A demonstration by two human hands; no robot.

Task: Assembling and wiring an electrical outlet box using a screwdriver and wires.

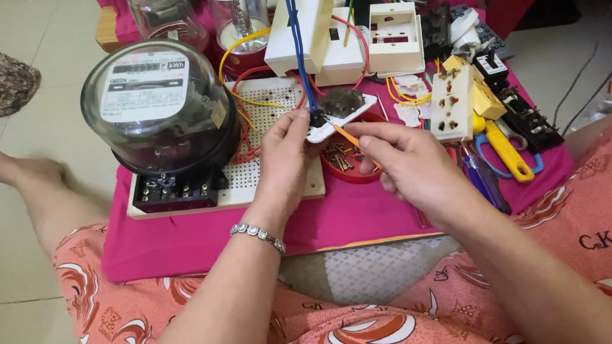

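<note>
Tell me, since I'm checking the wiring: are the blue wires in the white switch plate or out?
In. The blue wires run down into the white switch plate, where the left hand grips it.

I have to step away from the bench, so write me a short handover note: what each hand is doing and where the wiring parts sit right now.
Left hand: holds the white switch plate by its edge, back side up, blue wires running into it.
Right hand: grips a small orange-handled screwdriver, tip at the plate's terminal beside the blue wires.
Nearby: red dish of screws under the plate, perforated board carrying the electricity meter, white socket to the right.
Done: blue wires reach the terminal.
Left: whether the terminal screw is tight cannot be seen; check it.
</note>
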